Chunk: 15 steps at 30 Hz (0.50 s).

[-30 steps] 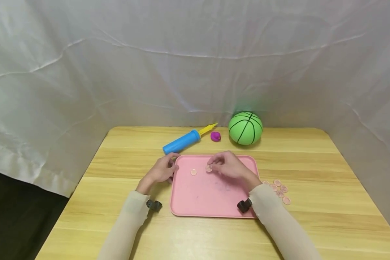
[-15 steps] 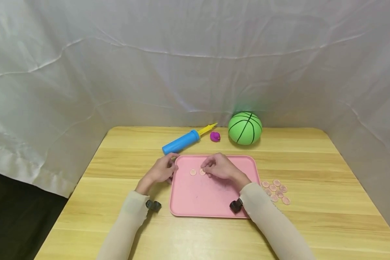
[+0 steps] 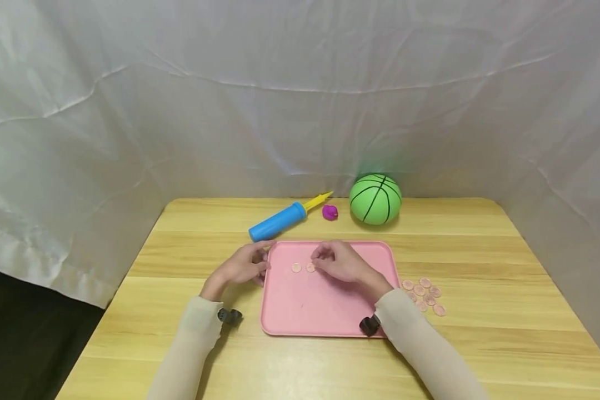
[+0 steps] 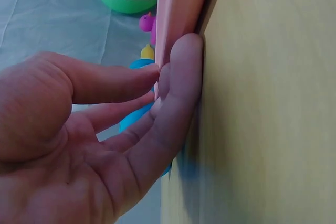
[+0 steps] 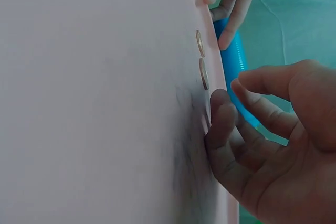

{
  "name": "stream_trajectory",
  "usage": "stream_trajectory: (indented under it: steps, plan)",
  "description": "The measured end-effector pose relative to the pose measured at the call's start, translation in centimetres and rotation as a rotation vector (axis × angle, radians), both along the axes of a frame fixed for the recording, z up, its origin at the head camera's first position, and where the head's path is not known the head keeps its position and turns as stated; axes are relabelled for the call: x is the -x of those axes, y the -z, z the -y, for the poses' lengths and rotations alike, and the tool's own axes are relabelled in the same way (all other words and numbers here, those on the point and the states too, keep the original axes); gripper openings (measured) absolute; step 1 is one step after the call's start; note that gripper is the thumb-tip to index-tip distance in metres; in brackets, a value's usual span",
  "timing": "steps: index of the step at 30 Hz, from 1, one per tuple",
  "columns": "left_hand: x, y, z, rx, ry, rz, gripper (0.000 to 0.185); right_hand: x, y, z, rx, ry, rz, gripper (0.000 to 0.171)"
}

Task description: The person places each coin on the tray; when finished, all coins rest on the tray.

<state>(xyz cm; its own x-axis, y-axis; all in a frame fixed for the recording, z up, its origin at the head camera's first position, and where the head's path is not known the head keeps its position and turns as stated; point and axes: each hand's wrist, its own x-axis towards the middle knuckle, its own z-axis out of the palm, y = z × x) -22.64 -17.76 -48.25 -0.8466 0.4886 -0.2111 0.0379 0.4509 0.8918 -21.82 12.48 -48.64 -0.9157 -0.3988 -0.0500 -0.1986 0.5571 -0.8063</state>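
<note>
My right hand [image 3: 342,262], fingers loosely bent in a narrow spread with nothing visible between them, is over the pink tray [image 3: 325,322]. Just beside its fingertips lies the nearer coin [image 5: 203,74]; I cannot tell whether they touch. The other coin [image 5: 200,43] lies to its left, across a small gap. My left hand [image 3: 242,265] pinches the tray's left rim. I judge the work early: 2 coins lie flat inside, while a loose cluster of about 8 coins [image 3: 429,300] remains on the surface [image 3: 480,266], just beyond the right rim.
</note>
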Motion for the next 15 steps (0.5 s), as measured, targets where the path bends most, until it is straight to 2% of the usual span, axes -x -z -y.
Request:
stream_trajectory:
  steps: [9, 15]
  plan:
    - [0.1, 0.1, 0.1, -0.032, -0.005, 0.026, 0.064, -1.8, -2.0, -3.2, -0.029, -0.010, -0.004, 0.017]
    - [0.3, 0.1, 0.0, -0.024, -0.007, 0.031, 0.063, -2.8, -2.9, -6.0, -0.020, -0.016, -0.084, 0.017]
